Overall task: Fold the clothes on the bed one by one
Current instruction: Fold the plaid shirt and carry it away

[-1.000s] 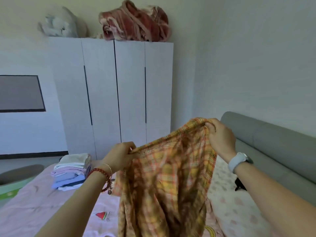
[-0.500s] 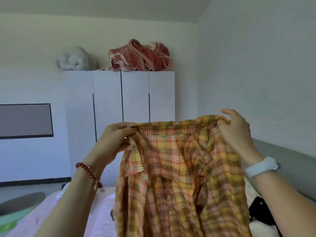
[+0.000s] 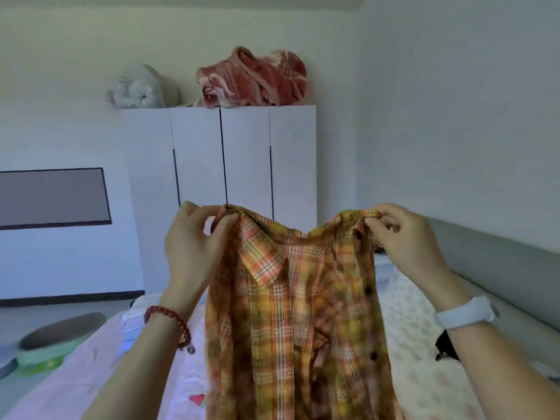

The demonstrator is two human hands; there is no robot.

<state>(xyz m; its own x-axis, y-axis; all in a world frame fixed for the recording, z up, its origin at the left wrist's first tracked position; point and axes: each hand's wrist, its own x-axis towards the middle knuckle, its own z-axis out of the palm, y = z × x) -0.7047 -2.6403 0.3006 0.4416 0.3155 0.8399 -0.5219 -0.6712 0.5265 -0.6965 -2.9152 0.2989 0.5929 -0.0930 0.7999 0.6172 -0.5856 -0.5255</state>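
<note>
A yellow and orange plaid shirt (image 3: 303, 313) is pinched at its top edge by the left hand (image 3: 194, 247) and the right hand (image 3: 406, 237), fingers and thumbs curled onto the cloth at either shoulder. The shirt is held up in the air above the bed (image 3: 75, 374), its collar facing the camera and its body hanging down. A white wardrobe (image 3: 221, 165) is seen beyond the bed's far end, with a red blanket (image 3: 254, 78) bundled on top.

1. Shirt (image 3: 298, 313): yellow-orange-red plaid, dark buttons.
2. Wardrobe (image 3: 221, 159) behind the shirt: white.
3. Blanket (image 3: 253, 78) on top of the wardrobe: red and cream.
4. Bed (image 3: 75, 377) below the shirt: pink sheet.
5. Bracelet (image 3: 169, 321): red beads.
6. Watch (image 3: 465, 312): white.
</note>
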